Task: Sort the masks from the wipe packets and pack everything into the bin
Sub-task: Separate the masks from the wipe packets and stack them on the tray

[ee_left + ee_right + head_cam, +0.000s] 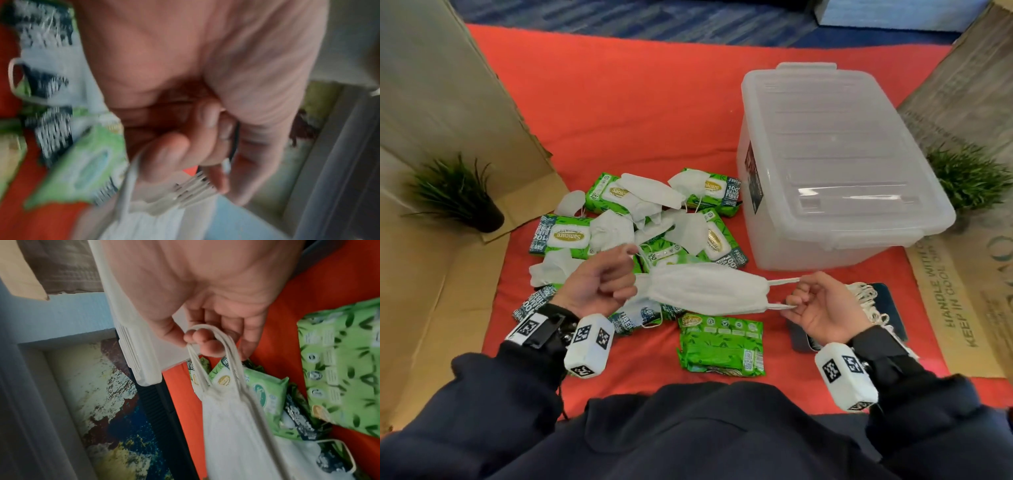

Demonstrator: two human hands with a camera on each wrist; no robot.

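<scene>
Currently: mask stack stretched between hands

Held taut above red mat (640, 102) by left hand (599, 281) and right hand (822, 305): stack of white pleated face masks (705, 291). Fingers of both curled, pinching ear loops. Nearby: green wipe packets (720, 344); lidded translucent plastic bin (835, 164).

Left wrist view is motion-blurred: packet (82, 162) print is unreadable, and the left hand (201, 100) hides most of the mask (148, 216). Far pile: several wipe packets (566, 236) lie partly under masks (650, 192). Near right, a dark flat object (890, 308), possibly a tablet, is half covered.
</scene>
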